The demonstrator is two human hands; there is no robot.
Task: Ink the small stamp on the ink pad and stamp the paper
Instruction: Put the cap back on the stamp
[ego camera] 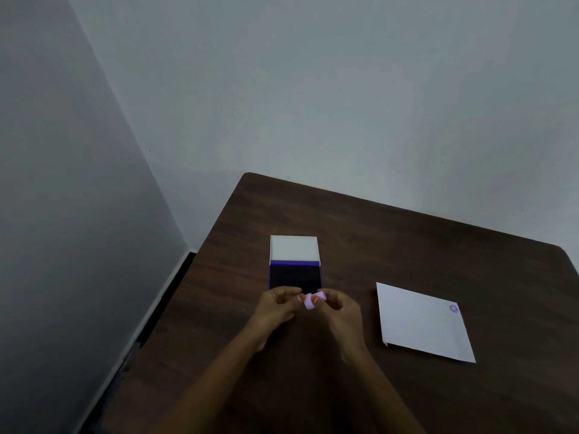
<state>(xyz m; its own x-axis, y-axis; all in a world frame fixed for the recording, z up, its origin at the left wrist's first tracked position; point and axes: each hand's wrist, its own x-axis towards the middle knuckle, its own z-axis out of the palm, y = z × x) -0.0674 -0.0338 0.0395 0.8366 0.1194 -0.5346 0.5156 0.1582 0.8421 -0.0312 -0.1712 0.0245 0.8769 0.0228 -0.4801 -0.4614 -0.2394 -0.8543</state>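
Note:
A small pale pink stamp [310,301] is pinched between the fingertips of both hands, just in front of the ink pad. My left hand [277,305] grips its left side and my right hand [340,308] grips its right side, which looks like a separate pink piece. The ink pad [295,276] lies open with its dark inked surface showing and its white lid [294,248] folded back behind it. The white paper [423,324] lies to the right, with one purple round stamp mark [453,308] near its far right corner.
Everything rests on a dark wooden table [407,239] pushed into a corner of grey walls. The table's left edge runs diagonally beside a wall, with floor below it.

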